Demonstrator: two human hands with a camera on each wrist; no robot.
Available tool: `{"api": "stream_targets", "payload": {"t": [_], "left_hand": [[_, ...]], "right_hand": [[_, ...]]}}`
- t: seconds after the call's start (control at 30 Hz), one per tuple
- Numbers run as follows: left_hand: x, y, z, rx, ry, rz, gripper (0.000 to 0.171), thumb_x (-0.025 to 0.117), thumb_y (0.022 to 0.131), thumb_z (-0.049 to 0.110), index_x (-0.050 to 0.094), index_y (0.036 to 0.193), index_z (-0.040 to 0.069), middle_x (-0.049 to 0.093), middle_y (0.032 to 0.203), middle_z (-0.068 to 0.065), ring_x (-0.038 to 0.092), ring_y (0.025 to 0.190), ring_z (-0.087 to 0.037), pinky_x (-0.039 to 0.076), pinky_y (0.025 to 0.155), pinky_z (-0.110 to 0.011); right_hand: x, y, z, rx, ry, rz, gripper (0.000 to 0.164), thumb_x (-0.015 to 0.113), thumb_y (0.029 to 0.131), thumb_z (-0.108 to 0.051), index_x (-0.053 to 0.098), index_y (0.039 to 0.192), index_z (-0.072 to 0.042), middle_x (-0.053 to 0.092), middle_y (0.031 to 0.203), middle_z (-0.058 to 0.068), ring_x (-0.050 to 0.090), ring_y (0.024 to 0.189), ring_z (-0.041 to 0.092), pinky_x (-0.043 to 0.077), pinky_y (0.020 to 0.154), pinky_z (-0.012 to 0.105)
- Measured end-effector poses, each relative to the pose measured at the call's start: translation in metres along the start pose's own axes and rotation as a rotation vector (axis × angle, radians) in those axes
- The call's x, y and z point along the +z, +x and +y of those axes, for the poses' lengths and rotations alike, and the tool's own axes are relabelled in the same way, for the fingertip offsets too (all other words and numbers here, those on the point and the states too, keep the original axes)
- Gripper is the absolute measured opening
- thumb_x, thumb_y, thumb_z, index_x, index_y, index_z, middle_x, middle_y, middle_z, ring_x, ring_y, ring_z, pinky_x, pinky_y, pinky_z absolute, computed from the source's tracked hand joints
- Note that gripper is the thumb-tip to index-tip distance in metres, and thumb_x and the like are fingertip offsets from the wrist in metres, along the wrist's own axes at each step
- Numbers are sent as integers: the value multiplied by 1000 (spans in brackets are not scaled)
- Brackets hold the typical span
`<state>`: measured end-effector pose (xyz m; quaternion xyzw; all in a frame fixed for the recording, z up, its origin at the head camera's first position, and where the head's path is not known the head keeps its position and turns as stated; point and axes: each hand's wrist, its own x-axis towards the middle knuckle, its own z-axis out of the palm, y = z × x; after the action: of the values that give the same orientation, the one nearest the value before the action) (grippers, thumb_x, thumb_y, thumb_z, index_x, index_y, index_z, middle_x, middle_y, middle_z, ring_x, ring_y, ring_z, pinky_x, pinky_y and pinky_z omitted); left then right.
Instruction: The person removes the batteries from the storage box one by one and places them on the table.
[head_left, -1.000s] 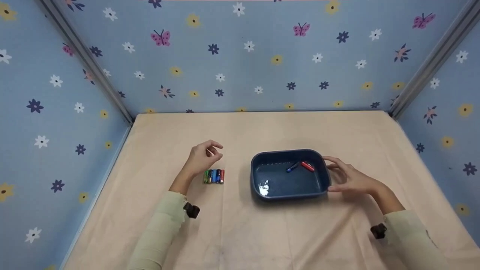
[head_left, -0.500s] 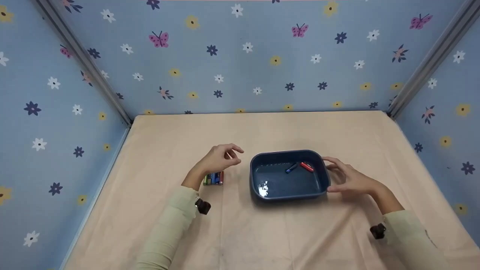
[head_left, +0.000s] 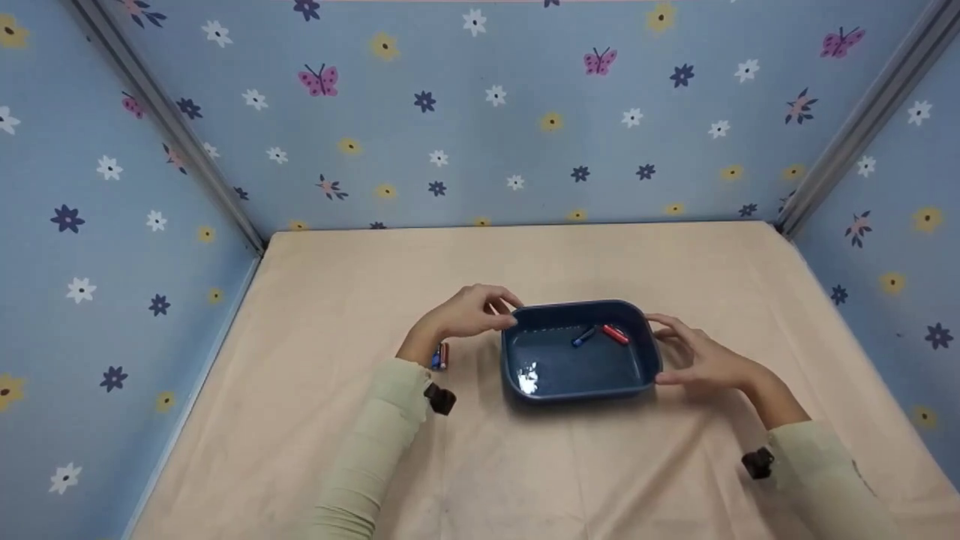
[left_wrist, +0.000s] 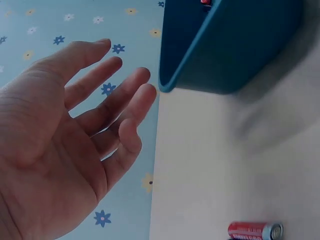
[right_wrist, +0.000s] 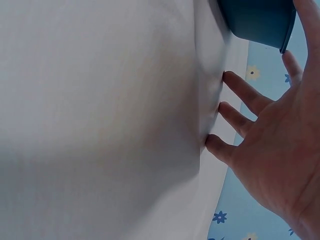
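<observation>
A dark blue rectangular bin [head_left: 585, 394] stands on the table, with a blue battery [head_left: 583, 337] and a red battery [head_left: 616, 334] lying inside near its right end. My left hand [head_left: 471, 311] hovers at the bin's back left corner; the left wrist view shows its fingers [left_wrist: 137, 107] loosely bent, holding nothing and a little apart from the rim. At the other end, my right hand [head_left: 701, 360] rests spread fingers and thumb against the right wall. Left of the bin, a red battery [head_left: 445, 355] peeks out beside a blue one, the others hidden behind my left wrist.
A beige cloth [head_left: 525, 480] with creases covers the table. Blue flowered panels [head_left: 480, 112] enclose the back and both sides, joined by grey corner posts. Each sleeve carries a small black camera [head_left: 440, 399] at the wrist.
My left hand has moved right, from above the row of batteries to the bin's left corner, its forearm now covering most of the row. The right hand and bin stay put.
</observation>
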<state>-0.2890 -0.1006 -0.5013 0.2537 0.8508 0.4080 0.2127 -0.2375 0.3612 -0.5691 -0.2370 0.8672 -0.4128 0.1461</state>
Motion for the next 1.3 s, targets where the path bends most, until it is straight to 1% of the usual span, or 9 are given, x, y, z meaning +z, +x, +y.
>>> {"api": "stream_targets", "payload": {"t": [0.17, 0.33, 0.43, 0.7, 0.83, 0.93, 1.07, 1.17, 1.3], "left_hand": [[6, 13, 7, 9, -6, -38, 43, 72, 110, 22, 69, 151, 8, 76, 144, -21, 72, 138, -41, 59, 117, -53], [15, 26, 14, 36, -22, -64, 46, 74, 109, 17, 68, 152, 6, 79, 140, -20, 74, 134, -36, 62, 110, -43], [21, 33, 18, 46, -32, -101, 49, 75, 108, 16, 65, 155, 5, 78, 141, -20, 76, 132, -34, 63, 103, -37], [37, 50, 20, -17, -34, -190, 54, 73, 111, 26, 61, 162, 12, 74, 151, -16, 74, 115, -20, 58, 87, -28], [44, 59, 19, -31, -58, -220, 58, 75, 110, 26, 59, 164, 13, 73, 151, -18, 77, 117, -28, 57, 81, -27], [50, 65, 19, -36, -62, -244, 63, 78, 108, 24, 56, 166, 13, 72, 152, -20, 78, 119, -34, 56, 79, -30], [56, 72, 22, -31, -50, -265, 70, 82, 104, 22, 54, 167, 13, 68, 156, -21, 75, 110, -25, 55, 77, -32], [60, 75, 22, -32, -26, -279, 72, 83, 102, 21, 53, 168, 15, 64, 162, -20, 67, 112, -17, 55, 78, -30], [66, 77, 21, -45, -20, -285, 75, 83, 103, 20, 51, 170, 17, 60, 168, -18, 70, 123, -23, 55, 80, -27]], "right_hand": [[-1, 1, -2, -1, 2, -3, 101, 94, 91, -18, 37, 174, -18, 61, 163, 29, 48, 156, 55, 17, 127, 87], [-2, 1, -2, 13, -3, -7, 101, 94, 92, -19, 37, 175, -21, 59, 165, 27, 48, 156, 53, 16, 128, 87], [-3, 1, -2, 4, 2, -6, 101, 94, 91, -18, 37, 174, -19, 60, 165, 28, 49, 155, 53, 17, 127, 87], [-2, 1, -1, -11, -7, -9, 100, 93, 92, -19, 38, 174, -19, 62, 161, 28, 49, 155, 54, 19, 126, 87], [-2, 1, -1, -13, -9, -7, 100, 94, 91, -18, 38, 174, -18, 62, 161, 27, 49, 154, 53, 19, 126, 87], [-2, 1, -2, -10, -5, -8, 100, 94, 91, -18, 38, 174, -19, 62, 162, 28, 48, 155, 53, 18, 127, 87], [-2, 0, -2, 1, -4, -9, 101, 94, 91, -19, 37, 174, -19, 61, 162, 29, 48, 155, 52, 18, 126, 88], [-2, -1, -2, 4, -3, -11, 100, 94, 92, -18, 37, 174, -19, 60, 163, 31, 48, 156, 53, 17, 126, 88], [-2, -1, -2, 14, 0, -14, 101, 94, 92, -19, 36, 174, -20, 59, 163, 30, 47, 157, 55, 16, 126, 88]]}}
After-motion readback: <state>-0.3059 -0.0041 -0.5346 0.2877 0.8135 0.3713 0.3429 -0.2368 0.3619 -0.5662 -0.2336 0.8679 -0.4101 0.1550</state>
